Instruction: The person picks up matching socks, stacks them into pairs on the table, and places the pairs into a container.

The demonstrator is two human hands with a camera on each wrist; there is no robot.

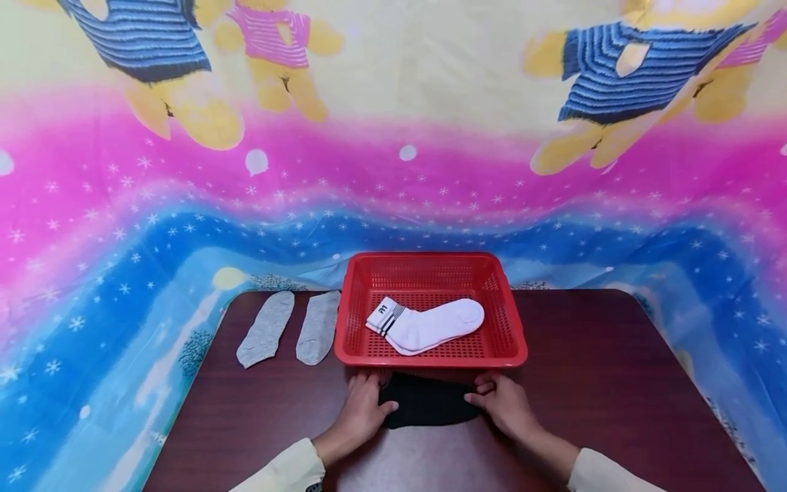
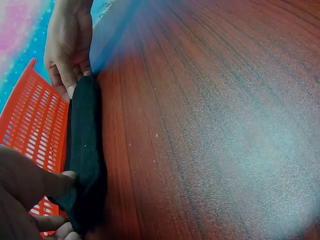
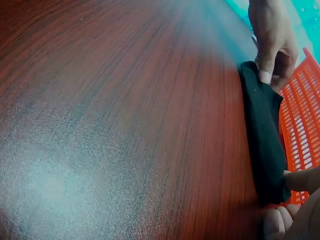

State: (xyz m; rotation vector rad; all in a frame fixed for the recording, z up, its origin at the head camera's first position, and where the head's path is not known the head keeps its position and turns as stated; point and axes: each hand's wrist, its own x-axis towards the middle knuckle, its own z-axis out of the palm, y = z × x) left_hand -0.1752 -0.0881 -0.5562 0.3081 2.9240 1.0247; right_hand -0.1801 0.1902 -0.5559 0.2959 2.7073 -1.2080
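Pinching the black sock [image 1: 429, 402] at both ends, the two hands work on the near side of the red basket [image 1: 430, 361], which serves as reference point. Left hand [image 1: 363, 408]: grip clamped on the sock's left end, thumb on the upper face, fingers curled behind on the basket side. Right hand [image 1: 507, 404]: grip clamped likewise on the right end, thumb and fingers together on the fabric. The sock lies lengthwise along the basket's near wall, just beside it; whether fabric and wall touch cannot be told, nor whether the whole underside rests on the bench [image 1: 615, 383]. Inside the basket: white socks [image 1: 439, 329], lying flat on the perforated floor, dark stripes and a dark mark at the cuff, cuff end toward the basket's left wall. Left of the basket: two grey socks, laid flat and apart; the inner grey sock [image 1: 317, 329] is right beside the basket's left wall, the outer grey sock [image 1: 267, 329] farther from it, slightly tilted. Behind the basket hangs a printed cloth [image 1: 393, 184], with bears above, snowflakes on pink and blue below. Pale sleeves [image 1: 284, 470] enter on the basket's near side.
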